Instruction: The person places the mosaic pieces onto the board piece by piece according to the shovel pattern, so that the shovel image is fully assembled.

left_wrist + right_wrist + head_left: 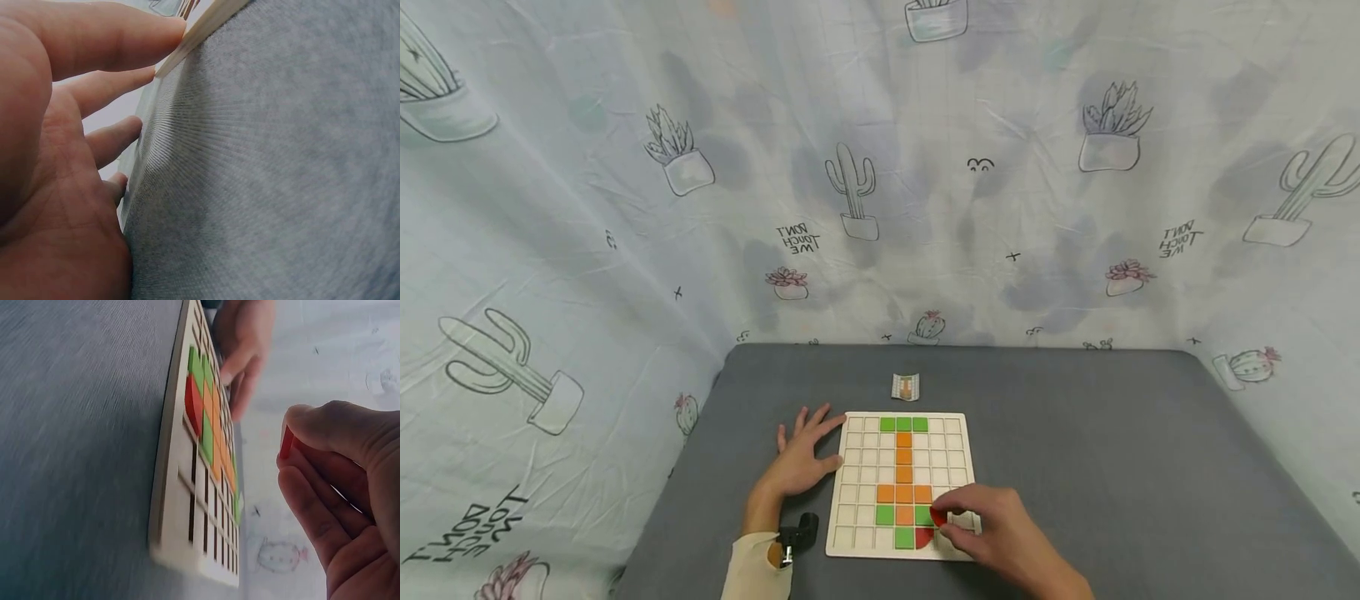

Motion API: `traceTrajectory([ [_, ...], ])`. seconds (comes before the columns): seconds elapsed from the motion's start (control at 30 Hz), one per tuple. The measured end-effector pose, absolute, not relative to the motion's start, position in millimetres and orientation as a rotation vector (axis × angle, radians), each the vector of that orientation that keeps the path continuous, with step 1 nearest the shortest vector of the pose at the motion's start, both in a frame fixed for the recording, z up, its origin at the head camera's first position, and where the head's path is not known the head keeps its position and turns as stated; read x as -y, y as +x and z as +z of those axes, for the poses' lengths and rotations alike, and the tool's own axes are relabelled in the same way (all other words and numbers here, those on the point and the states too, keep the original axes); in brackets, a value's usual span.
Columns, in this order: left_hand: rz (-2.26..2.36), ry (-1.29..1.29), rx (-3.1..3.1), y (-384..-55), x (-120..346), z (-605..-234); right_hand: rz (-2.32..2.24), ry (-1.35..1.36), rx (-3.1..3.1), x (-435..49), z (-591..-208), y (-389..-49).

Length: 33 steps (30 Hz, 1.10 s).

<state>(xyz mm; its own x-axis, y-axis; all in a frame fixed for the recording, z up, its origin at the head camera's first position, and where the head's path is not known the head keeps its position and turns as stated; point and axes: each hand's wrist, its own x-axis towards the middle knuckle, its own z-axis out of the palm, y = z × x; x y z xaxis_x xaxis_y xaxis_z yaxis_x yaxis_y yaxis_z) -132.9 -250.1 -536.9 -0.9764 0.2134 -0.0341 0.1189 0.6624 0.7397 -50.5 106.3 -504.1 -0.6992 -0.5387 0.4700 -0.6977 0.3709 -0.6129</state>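
Observation:
A pale wooden grid board (856,517) lies on the grey table, with green and orange square tiles (904,457) set in its cells. In its bottom row a red tile (923,537) with one curved side sits beside a green tile (905,537). My left hand (801,462) is spread at the board's left side; in the left wrist view its thumb (125,37) and forefinger touch the board's edge (203,30). My right hand (1000,525) pinches a second red tile (286,442) between thumb and fingers, above the board's lower right part.
A small printed card (906,387) with a pattern on a grid lies behind the board. Grey table surface (1075,433) stretches to the right. A cactus-print cloth (925,208) hangs behind and at both sides. A black wrist device (801,533) is on the left wrist.

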Motion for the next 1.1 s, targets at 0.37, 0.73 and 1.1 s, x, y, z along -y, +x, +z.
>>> traceTrajectory([
  [0.37,1.212,0.258,-2.759,-133,249,-533,1.324,1.25,2.506,-62,-506,-54],
  [0.73,1.199,0.254,-2.759,-130,248,-534,1.261,1.297,2.554,-36,-520,-50],
  [1.1,1.195,0.241,-2.764,-124,246,-534,1.105,1.269,2.629,-34,-533,-44],
])
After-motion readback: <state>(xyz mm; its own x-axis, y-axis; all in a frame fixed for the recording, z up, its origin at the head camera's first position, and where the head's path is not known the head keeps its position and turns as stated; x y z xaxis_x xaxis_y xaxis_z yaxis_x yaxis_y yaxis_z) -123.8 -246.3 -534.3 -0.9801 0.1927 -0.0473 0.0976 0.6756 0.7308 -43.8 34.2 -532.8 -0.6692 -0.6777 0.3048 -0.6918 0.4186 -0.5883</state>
